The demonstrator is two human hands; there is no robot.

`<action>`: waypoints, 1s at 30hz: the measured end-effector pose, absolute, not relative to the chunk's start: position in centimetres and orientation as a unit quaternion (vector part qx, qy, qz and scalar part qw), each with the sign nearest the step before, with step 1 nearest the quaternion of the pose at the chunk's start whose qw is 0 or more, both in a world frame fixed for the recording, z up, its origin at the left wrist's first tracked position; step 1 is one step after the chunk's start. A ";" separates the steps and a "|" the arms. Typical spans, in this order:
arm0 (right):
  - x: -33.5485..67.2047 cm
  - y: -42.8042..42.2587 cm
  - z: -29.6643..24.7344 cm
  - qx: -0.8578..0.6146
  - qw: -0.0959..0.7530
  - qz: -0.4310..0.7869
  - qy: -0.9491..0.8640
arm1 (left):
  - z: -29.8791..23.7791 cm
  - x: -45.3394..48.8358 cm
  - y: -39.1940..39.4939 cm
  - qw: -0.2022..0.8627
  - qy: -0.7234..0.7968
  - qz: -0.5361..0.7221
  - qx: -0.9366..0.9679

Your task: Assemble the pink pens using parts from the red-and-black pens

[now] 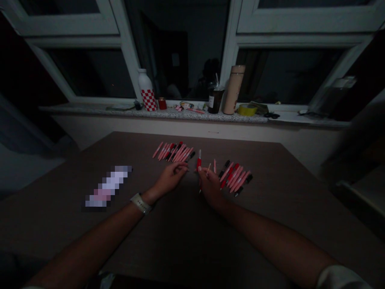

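My right hand [212, 188] is closed around a red pen [199, 162] that stands nearly upright with its pale end up. A thin, light-coloured stick-like piece [208, 169] also shows at its fingers; I cannot make out its kind. My left hand [171, 178] is a short way to the left, thumb and fingers pinched together; whatever lies between the tips is too small and dark to name. Just beyond it lies a row of pink, red and black pens [177, 152]. A second group of similar pens [236, 176] lies beside my right hand.
A blurred-out flat object [108, 188] lies on the left of the brown table [168, 249]. Along the windowsill [126, 112] stand a white bottle with red checks [147, 90], a small red jar [162, 103], a drink cup [214, 100], a beige flask [233, 90] and yellow tape [247, 110].
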State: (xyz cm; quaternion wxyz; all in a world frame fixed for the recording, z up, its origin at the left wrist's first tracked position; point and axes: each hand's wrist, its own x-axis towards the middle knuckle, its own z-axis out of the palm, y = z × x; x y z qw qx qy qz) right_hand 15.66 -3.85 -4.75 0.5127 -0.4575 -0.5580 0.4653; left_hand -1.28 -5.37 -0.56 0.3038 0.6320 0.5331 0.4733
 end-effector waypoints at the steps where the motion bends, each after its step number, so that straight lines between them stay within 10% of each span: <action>1: 15.6 -3.9 -4.8 -0.461 0.502 0.461 -0.568 | -0.5 -1.1 -5.2 0.308 0.527 0.478 0.631; 30: 16.1 -4.1 -4.2 -0.426 0.467 0.437 -0.639 | -3.4 -2.8 -5.4 0.276 0.492 0.291 0.773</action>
